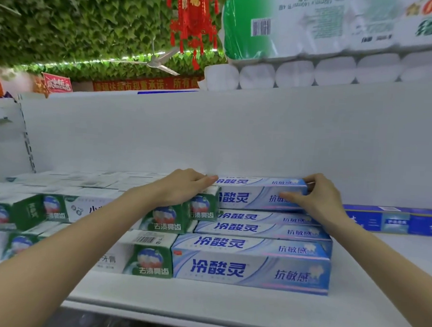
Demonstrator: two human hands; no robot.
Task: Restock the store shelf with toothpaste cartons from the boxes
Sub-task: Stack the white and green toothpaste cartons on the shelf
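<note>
A light-blue toothpaste carton (256, 191) lies at the back of the white shelf (227, 311), against the rear panel and on top of another carton of the same kind. My left hand (183, 186) grips its left end. My right hand (318, 196) grips its right end, thumb on the front face. In front of it lie more light-blue cartons (252, 262), stepping down toward the shelf's front edge. Green-and-white toothpaste cartons (152, 260) fill the shelf to the left, and my left wrist rests over one of them.
Dark-blue cartons (392, 220) lie at the right, with bare shelf in front of them. Packs of toilet paper (329, 39) sit on top of the rear panel. A white shelf upright (28, 138) stands at the left.
</note>
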